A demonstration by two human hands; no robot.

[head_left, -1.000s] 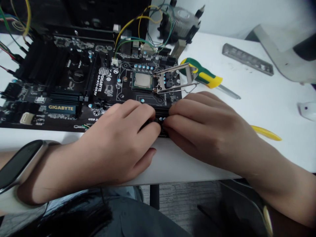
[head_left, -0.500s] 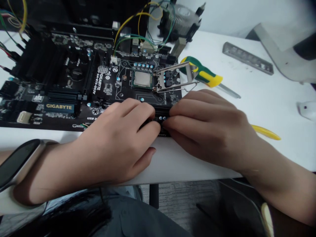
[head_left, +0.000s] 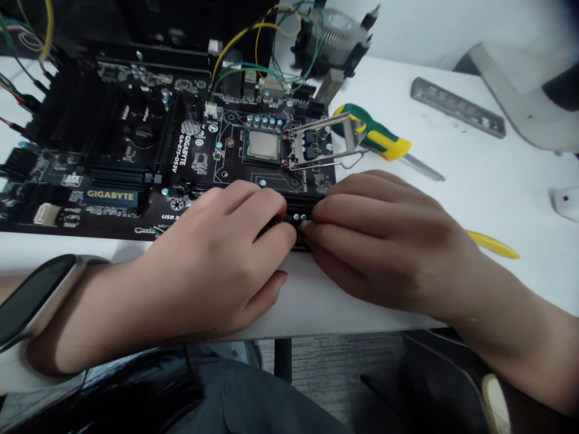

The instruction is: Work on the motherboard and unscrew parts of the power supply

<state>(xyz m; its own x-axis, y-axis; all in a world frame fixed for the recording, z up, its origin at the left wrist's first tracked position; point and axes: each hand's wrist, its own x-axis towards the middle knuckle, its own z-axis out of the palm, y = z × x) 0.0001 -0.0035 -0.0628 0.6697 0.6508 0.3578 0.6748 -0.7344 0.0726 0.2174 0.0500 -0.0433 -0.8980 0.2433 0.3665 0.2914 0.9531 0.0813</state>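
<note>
A black Gigabyte motherboard (head_left: 199,141) lies on the white table, its front edge under both hands. My left hand (head_left: 217,259), with a watch on the wrist, is closed over the dark memory slots (head_left: 298,205) along that edge. Close beside it, my right hand (head_left: 384,235) is closed too, fingertips pressed together at the slots' right end. Whatever sits between the fingers is hidden. Behind the hands, a processor (head_left: 263,146) rests in its socket, and the metal socket frame (head_left: 353,135) stands raised with its lever out to the right.
A green and yellow screwdriver (head_left: 380,138) lies right of the board. Behind it stands a CPU cooler (head_left: 335,39) with loose wires. A metal I/O plate (head_left: 456,108) and a yellow object (head_left: 493,244), partly hidden by my right arm, lie on the right.
My right hand has dropped slightly and shifted a little to the right. The left hand stays almost in place. The whole view has moved slightly.
</note>
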